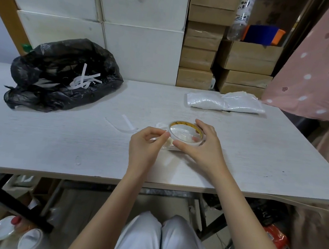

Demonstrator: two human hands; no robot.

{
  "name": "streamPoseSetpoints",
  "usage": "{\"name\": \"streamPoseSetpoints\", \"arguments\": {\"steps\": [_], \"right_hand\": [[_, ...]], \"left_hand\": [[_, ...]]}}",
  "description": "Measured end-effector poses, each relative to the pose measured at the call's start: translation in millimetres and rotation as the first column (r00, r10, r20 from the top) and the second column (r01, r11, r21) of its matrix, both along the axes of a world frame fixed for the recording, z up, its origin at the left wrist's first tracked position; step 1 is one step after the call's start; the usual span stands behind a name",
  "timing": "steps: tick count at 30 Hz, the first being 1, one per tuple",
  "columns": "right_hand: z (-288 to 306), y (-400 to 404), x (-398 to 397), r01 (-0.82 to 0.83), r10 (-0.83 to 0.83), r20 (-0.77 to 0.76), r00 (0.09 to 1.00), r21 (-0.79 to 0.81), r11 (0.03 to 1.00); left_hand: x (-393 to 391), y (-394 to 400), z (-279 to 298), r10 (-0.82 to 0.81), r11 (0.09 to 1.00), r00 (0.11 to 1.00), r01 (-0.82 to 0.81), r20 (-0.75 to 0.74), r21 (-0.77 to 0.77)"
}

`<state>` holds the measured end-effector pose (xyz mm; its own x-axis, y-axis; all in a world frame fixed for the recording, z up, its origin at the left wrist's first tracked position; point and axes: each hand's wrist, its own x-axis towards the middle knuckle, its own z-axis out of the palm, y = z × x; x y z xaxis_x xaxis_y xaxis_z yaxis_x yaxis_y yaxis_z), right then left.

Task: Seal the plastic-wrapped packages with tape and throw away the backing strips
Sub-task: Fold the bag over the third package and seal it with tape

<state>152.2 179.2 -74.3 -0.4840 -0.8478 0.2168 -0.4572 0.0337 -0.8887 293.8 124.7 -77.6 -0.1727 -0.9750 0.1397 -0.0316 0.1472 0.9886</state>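
Observation:
A thin roll of tape [185,125] with a yellow inner core is held above the middle of the white table [61,140]. My right hand [199,144] grips the roll around its right side. My left hand [148,142] pinches the roll's left edge with thumb and fingertips. A clear plastic-wrapped package [168,146] lies flat under both hands, mostly hidden. A curled white backing strip [125,126] lies on the table just left of my hands. A black rubbish bag [60,74] with several white strips inside sits at the back left.
Two plastic-wrapped packages [225,103] lie at the back right of the table. White boxes [141,50] and stacked cardboard boxes [199,55] stand behind the table. A pink dotted cloth [315,76] hangs at the right. Tubs and bottles sit under the table.

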Motion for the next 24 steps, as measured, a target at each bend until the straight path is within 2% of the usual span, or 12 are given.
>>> {"name": "streamPoseSetpoints", "arguments": {"steps": [4, 8, 12, 18, 21, 24], "right_hand": [[-1, -1, 1, 0.091, -0.088, 0.05, 0.995, -0.082, 0.992], [-3, -7, 5, 0.192, -0.161, 0.166, 0.973, -0.194, 0.962], [-6, -11, 11, 0.238, -0.18, 0.246, 0.952, -0.231, 0.943], [-8, -22, 22, 0.26, -0.193, 0.303, 0.933, -0.2, 0.945], [-3, -24, 21, 0.278, -0.244, 0.22, 0.944, -0.134, 0.951], [2, -25, 18, 0.278, -0.276, 0.041, 0.96, -0.072, 0.958]], "left_hand": [[1, -3, 3, -0.015, 0.997, 1.0, 0.013, 0.017, 0.076], [4, -5, 9, -0.049, 0.99, 0.999, 0.048, 0.005, 0.132], [4, -8, 8, -0.061, 0.981, 0.998, 0.058, 0.013, 0.183], [3, -15, 8, -0.072, 0.974, 0.997, 0.068, 0.012, 0.216], [6, -19, 10, -0.064, 0.969, 0.998, 0.058, 0.018, 0.239], [8, -23, 9, -0.072, 0.96, 0.997, 0.064, 0.021, 0.274]]}}
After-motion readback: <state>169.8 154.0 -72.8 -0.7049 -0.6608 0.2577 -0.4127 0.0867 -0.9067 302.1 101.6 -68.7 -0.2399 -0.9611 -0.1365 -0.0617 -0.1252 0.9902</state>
